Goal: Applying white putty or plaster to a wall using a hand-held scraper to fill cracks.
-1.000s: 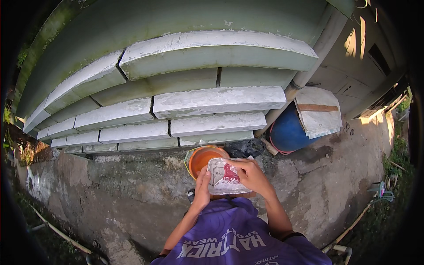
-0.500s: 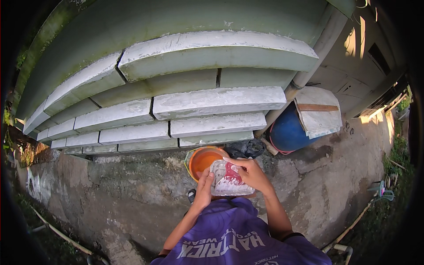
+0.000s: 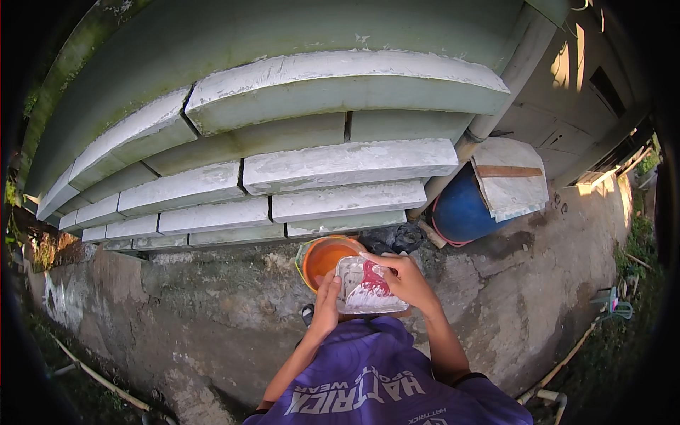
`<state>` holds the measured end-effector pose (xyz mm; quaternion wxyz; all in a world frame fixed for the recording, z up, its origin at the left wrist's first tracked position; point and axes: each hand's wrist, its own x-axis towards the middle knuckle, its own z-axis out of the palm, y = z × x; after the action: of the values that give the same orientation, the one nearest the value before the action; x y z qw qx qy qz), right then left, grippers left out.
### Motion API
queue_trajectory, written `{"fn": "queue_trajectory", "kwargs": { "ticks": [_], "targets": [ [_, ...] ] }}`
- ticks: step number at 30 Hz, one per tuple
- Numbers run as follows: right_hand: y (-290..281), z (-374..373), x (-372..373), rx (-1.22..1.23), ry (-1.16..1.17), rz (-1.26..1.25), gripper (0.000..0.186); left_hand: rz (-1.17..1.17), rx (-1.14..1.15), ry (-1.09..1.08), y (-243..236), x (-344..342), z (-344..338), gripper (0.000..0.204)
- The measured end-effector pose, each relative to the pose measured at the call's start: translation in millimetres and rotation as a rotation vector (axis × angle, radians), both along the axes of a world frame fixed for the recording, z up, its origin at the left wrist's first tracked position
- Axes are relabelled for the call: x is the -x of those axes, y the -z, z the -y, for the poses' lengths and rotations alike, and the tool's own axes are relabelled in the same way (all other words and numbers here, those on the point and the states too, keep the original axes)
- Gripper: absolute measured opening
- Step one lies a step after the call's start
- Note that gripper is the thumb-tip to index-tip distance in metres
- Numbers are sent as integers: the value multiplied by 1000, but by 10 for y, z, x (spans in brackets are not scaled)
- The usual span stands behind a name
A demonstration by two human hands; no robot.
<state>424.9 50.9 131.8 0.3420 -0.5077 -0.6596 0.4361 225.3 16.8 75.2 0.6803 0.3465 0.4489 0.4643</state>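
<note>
In front of my waist, my left hand [image 3: 326, 303] grips the left side of a shallow greyish plastic tray [image 3: 350, 278], its fingers wrapped round the edge. White paste is smeared inside the tray. With thumb and fingers closed, my right hand [image 3: 409, 282] holds a flat red scraper [image 3: 372, 272] over the tray's right part. White paste covers the scraper's lower side. My right fingers also lie close to the tray's far rim; whether they touch it I cannot tell. Just beyond the tray stands an orange bucket [image 3: 318, 263].
Ahead rises a greenish wall with stepped ledges [image 3: 354, 163], their upper faces coated white. A pipe [image 3: 489, 117] runs down its right end. A blue drum [image 3: 460, 209] bears a pale sheet with a wooden strip [image 3: 508, 171]. A black plastic bag [image 3: 397, 239] lies behind the bucket.
My view has shifted very slightly. Both hands, the tray and the scraper hold almost the same position.
</note>
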Motion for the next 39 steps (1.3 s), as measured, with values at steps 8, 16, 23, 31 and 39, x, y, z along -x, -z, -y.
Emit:
{"fn": "queue_trajectory", "kwargs": {
  "ticks": [8, 16, 23, 31, 39],
  "targets": [
    [-8, -17, -22, -123, 76, -10, 44, -81, -46, 8, 58, 23, -34, 44],
    [-12, -14, -9, -173, 128, -52, 42, -143, -74, -1, 72, -11, -30, 50],
    [29, 29, -34, -274, 56, 135, 43, -102, -20, -60, 16, -7, -22, 47],
    [59, 90, 1, -29, -2, -52, 47, -96, -9, -19, -52, 39, 16, 55],
    [162, 31, -64, 58, 195, -310, 32, -127, -5, -32, 19, 58, 39, 56]
  ]
}}
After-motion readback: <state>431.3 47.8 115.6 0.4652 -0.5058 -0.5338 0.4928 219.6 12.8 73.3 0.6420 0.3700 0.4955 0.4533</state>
